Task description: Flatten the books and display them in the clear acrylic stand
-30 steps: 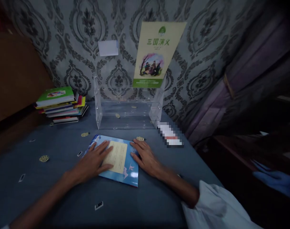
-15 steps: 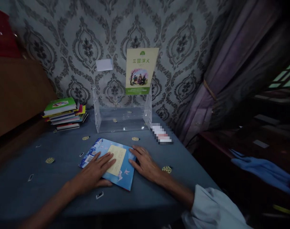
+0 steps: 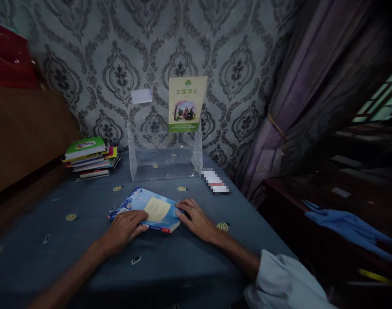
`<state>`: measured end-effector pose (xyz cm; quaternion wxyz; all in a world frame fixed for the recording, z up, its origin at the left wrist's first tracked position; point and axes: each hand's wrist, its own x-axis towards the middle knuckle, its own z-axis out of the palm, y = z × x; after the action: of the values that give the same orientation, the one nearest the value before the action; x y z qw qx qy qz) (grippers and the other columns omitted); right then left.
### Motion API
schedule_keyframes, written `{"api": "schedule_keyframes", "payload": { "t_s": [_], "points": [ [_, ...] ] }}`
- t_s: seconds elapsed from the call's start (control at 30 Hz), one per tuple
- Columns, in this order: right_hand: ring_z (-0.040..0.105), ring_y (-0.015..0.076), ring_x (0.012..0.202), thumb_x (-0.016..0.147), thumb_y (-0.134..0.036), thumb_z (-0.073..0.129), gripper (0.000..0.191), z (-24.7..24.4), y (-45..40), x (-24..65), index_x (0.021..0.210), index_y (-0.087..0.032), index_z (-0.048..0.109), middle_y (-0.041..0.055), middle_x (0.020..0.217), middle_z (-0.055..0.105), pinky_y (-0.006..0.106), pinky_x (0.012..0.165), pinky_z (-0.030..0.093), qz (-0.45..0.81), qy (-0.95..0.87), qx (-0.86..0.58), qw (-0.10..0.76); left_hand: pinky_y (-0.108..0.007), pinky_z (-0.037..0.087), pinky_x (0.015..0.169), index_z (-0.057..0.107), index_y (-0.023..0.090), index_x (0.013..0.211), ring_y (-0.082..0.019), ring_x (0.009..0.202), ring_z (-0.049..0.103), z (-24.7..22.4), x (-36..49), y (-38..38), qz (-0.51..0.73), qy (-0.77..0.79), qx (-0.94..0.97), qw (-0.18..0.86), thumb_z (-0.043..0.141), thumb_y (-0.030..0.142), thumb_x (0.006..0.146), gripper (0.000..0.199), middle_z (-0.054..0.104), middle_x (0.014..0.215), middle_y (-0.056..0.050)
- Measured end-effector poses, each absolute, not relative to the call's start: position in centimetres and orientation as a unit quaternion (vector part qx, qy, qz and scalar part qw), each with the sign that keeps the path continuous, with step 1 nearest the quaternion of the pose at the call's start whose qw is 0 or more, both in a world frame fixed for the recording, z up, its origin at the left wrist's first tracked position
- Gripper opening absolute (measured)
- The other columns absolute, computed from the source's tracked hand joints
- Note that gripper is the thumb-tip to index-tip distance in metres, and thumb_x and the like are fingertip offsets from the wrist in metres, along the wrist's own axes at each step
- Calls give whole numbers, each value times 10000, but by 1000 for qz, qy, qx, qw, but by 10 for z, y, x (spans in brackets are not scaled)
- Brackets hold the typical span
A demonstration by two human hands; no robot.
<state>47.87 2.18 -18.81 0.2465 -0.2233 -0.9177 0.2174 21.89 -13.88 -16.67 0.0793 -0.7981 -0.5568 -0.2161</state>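
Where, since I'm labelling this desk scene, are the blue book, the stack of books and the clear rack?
Blue book [image 3: 156,208]: head view, pale yellow panel on its cover.
Stack of books [image 3: 90,159]: head view, book edges midway up.
Clear rack [image 3: 165,171]: head view, low front part.

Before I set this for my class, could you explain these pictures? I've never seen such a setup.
There is no robot: these are a person's two bare hands, seen by a camera worn on that person's head, looking forward and down. The left hand touches the near edge of a glossy blue rectangular book; the right hand touches its right end. How firmly they grip is hard to tell. Under the book is a dark blue patterned tablecloth. Beyond stands a clear plastic rack, with a cream-and-green illustrated panel upright at its upper right. Left of the rack is a stack of mixed-colour books.
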Motion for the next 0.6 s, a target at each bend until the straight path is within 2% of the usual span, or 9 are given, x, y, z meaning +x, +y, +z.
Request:
{"api": "schedule_keyframes", "payload": {
  "t_s": [0.17, 0.37, 0.47, 0.6],
  "points": [
    [572, 272, 1177, 1032, -535, 410, 506, -183, 22, 483, 1288, -188, 675, 135, 1196, 646, 478, 1073, 435, 265, -911, -213, 234, -270, 542, 760, 678, 225, 1063, -181, 856, 719, -167, 218, -135, -269, -573, -772, 47, 349, 420, 1065, 382, 752, 973, -50],
    [528, 305, 1244, 884, -597, 655, 612, -181, 24, 486, 1359, -212, 630, 134, 1278, 594, 496, 1081, 428, 289, -913, -206, 199, -271, 491, 724, 672, 227, 978, -177, 800, 688, -168, 214, -134, -296, -594, -748, 11, 298, 431, 1062, 434, 731, 892, -34],
    [546, 301, 1223, 823, -487, 765, 578, -182, 23, 486, 1326, -228, 651, 115, 1253, 601, 478, 1061, 449, 293, -909, -213, 204, -274, 463, 703, 666, 233, 934, -176, 764, 674, -165, 215, -133, -300, -611, -732, -3, 282, 455, 1056, 460, 717, 841, -26],
    [593, 265, 1130, 893, -270, 672, 349, -185, 24, 484, 1239, -232, 696, 96, 1158, 638, 446, 994, 488, 300, -901, -206, 237, -268, 434, 659, 636, 232, 840, -171, 672, 633, -159, 219, -132, -322, -616, -719, -15, 307, 491, 1039, 463, 664, 720, -13]
  ]
}}
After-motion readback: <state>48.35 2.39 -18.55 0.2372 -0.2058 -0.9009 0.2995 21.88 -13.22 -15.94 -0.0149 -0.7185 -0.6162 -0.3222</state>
